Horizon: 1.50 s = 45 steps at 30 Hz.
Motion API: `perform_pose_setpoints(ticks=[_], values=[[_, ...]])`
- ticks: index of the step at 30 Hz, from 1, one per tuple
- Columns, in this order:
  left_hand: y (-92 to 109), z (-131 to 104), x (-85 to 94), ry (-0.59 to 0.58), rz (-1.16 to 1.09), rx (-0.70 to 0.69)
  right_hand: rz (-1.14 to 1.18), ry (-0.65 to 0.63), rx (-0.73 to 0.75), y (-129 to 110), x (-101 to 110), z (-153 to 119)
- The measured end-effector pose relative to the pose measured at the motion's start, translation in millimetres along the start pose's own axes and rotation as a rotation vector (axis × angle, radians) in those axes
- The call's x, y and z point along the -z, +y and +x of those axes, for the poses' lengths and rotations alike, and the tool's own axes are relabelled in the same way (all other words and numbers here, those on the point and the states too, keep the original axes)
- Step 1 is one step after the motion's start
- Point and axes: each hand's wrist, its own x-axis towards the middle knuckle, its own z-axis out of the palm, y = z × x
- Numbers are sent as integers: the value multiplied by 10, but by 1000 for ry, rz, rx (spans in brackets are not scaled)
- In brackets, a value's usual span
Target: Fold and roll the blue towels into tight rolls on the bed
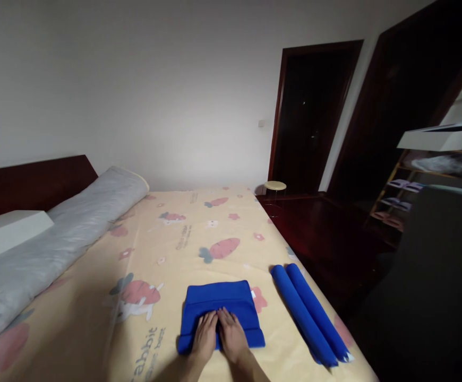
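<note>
A folded blue cloth (219, 292) lies on the bed in front of me, its near edge turned over into a thicker band. My left hand (206, 332) presses on its middle with the palm down and the fingers stretched forward. Beside it, almost touching, my right hand (231, 331) lies flat on the same cloth, fingers also stretched out. To the right, two rolled blue cloths (308, 313) rest side by side near the bed's edge. Neither hand touches these rolls.
The bed sheet (191, 254) has carrot and rabbit prints. A grey rolled quilt (75, 223) and a white box-like object (11, 231) lie at the left. A round stool (275, 185) stands past the far corner, a shoe rack (394, 185) at the right.
</note>
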Motion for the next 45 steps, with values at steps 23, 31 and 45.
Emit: perform_pose_setpoints(ticks=[23,31,45], values=[[-195,66,-60,151,93,284,-63,50,-228,417,96,121],[-389,12,-24,372,162,221,-154,182,-313,747,56,61],[-301,-732,-218,177,-71,-207,-76,156,160,577,27,-752]])
